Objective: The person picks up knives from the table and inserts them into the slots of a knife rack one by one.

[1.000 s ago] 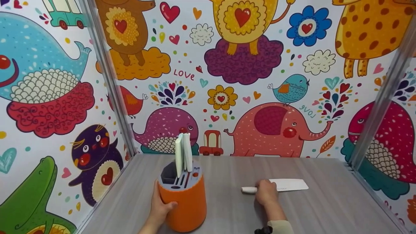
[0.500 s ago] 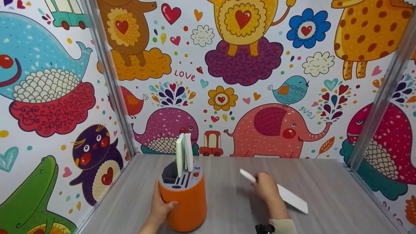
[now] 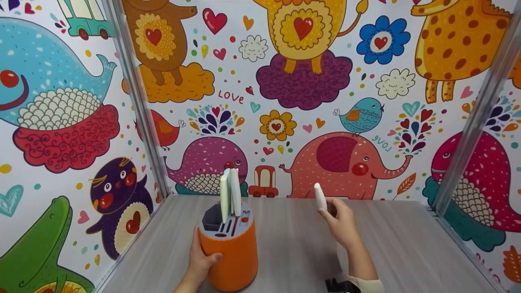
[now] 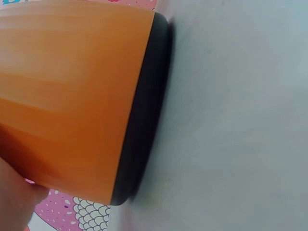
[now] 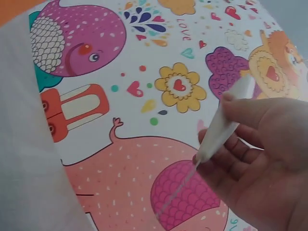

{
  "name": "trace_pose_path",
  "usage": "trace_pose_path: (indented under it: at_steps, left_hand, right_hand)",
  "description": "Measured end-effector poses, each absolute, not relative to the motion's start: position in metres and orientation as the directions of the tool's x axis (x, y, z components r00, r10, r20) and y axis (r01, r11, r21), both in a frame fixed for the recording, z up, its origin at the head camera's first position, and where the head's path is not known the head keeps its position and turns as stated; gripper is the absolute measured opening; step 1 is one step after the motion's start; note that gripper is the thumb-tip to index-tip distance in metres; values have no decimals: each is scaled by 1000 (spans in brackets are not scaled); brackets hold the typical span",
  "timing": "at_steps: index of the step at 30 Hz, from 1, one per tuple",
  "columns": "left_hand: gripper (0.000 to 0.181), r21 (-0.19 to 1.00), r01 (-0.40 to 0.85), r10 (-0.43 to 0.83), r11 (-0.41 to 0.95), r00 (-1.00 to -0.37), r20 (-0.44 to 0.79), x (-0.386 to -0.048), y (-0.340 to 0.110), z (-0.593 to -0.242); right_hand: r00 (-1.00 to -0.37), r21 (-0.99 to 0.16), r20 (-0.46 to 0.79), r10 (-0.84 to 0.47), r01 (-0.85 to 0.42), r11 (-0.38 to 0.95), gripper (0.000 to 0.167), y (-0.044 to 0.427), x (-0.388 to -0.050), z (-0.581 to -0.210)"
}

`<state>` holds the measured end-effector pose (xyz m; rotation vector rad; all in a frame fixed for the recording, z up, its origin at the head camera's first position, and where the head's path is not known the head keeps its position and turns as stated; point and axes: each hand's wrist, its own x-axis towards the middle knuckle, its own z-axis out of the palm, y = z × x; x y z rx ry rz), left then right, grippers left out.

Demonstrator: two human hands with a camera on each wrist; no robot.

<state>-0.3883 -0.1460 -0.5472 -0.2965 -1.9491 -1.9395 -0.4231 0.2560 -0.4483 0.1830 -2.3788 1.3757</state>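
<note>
An orange knife block (image 3: 234, 260) with a grey slotted top stands on the table. My left hand (image 3: 200, 254) holds its left side, the thumb across the front. Several pale-handled knives (image 3: 230, 193) stick up from the slots. To the right of the block, my right hand (image 3: 340, 219) grips a cleaver by its white handle (image 3: 320, 197), which points up. In the right wrist view the thumb and fingers pinch that handle (image 5: 222, 122), and the blade (image 5: 180, 191) shows edge-on as a thin line. The head view does not show the blade.
The grey wood-look table (image 3: 285, 244) runs back to a wall (image 3: 244, 81) printed with cartoon animals. Metal posts (image 3: 136, 89) stand at the left and right corners. An open dark compartment (image 3: 211, 219) lies at the left of the block's top.
My right hand has lifted the cleaver off the table and turned it from lying flat to handle-up. My left hand and the knife block have stayed in place.
</note>
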Motion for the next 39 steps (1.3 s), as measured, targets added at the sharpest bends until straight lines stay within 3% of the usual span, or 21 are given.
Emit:
trace_pose_path:
  at_steps: [9,22,25,28,32,35,39]
  left_hand:
    - [96,923,382,-100,41,-918,385,-387,-147,-542]
    - [97,911,397,-185,110,-893,411,-379,-146,-522]
    - [97,888,438,-256,137,-851,459,-372,-146,-506]
    - [93,835,540,-337,107,-770,542,-364,-149,-487]
    - [72,779,624,-404,54,-700,589,-348,-148,-461]
    - [56,745,664,-380,68,-673,635,-335,-140,-447]
    - [51,706,697,-288,127,-655,699,-316,-122,-435]
  right_hand:
    - [-891,-871,442,104,-399,286,29,247,-411,-442]
    - [-886,-871,464,4,-456,183,25,218,-387,-433]
    - [-886,-870,464,-6,-457,185,25,214,-381,-430]
    - [-884,-866,467,-17,-462,191,25,210,-377,-428]
    - [-873,-856,487,-31,-484,183,24,204,-372,-425]
    - [-853,-836,520,-51,-521,175,24,197,-366,-422]
    - [-839,-825,534,-101,-544,153,25,183,-353,-416]
